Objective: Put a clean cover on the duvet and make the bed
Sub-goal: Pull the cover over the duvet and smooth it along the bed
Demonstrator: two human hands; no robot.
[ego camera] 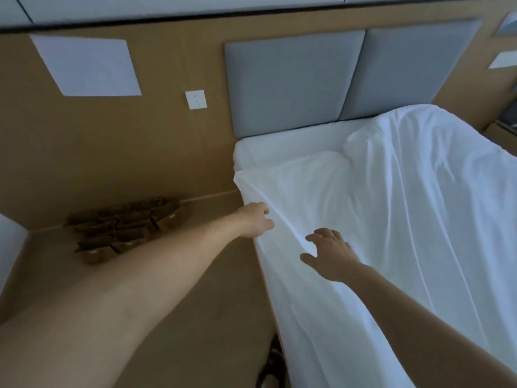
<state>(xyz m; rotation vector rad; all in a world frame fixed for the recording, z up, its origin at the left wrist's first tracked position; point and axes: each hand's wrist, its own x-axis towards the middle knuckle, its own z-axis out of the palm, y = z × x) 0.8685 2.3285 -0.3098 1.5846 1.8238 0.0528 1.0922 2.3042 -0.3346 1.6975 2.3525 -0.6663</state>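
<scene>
A white duvet in its cover (391, 219) lies spread over the bed, wrinkled, with its left edge hanging over the bed's side. My left hand (256, 219) grips that left edge near the upper corner of the cover. My right hand (330, 254) hovers over or lightly touches the cover just right of it, fingers spread and loosely bent, holding nothing. The white mattress sheet (279, 144) shows bare near the headboard.
A grey padded headboard (293, 85) backs the bed on a brown wall with a white socket (195, 99). Several brown paper bags (123, 228) stand on the floor at left. A shoe (270, 365) shows beside the bed at the bottom.
</scene>
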